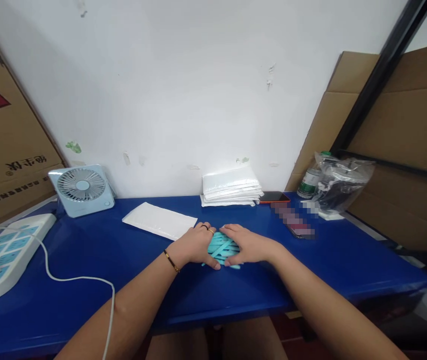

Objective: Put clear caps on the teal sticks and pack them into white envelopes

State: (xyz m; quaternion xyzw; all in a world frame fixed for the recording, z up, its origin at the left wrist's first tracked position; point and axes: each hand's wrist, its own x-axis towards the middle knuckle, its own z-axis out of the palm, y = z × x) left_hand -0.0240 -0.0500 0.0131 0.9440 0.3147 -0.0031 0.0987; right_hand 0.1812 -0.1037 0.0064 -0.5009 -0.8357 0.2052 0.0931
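Observation:
A loose bundle of thin turquoise strips [222, 247] lies on the blue tabletop in front of me, some of them crossing at angles. My left hand [197, 245] is curved round the left side of the bundle, with rings on its fingers and a bracelet on the wrist. From the right, my right hand [249, 245] cups the other side, thumb at the near edge and fingers over the far edge. Both palms hide the ends of the strips. Just beyond my left hand, a flat white padded envelope [159, 220] lies partly behind the fingers.
White padded envelopes [230, 185] are stacked against the wall, beside an orange-edged phone [274, 197]. Another phone [298, 227], partly blurred, lies right. A small blue fan [82, 189], a power strip [11, 255] with a white cable, a bottle [309, 182] and a plastic bag [339, 185] stand around.

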